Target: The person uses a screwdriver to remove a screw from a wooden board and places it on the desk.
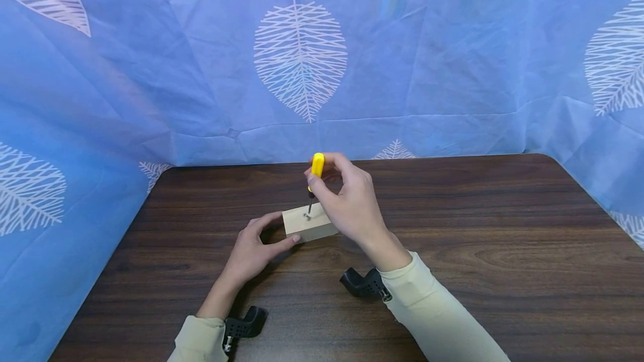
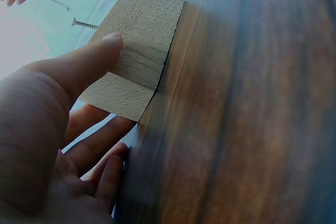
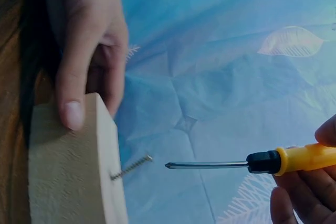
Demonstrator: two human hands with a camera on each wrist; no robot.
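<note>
A pale wooden block [image 1: 312,231] lies on the dark table, and a screw [image 3: 132,167] stands partway out of its top face, leaning. My left hand [image 1: 254,247] grips the block's left end, thumb on the near side and fingers round the far side. In my right hand [image 1: 352,203] is a screwdriver [image 3: 220,164] with a yellow handle, a black collar and a cross-shaped tip, pinched by the handle and pointing down. A small gap shows between the screwdriver tip and the screw head in the right wrist view.
The dark wood-grain table [image 1: 478,228] reaches back to a blue cloth [image 1: 402,60] printed with white leaves. Black wrist-worn mounts [image 1: 246,323] stick out from both sleeves close over the tabletop.
</note>
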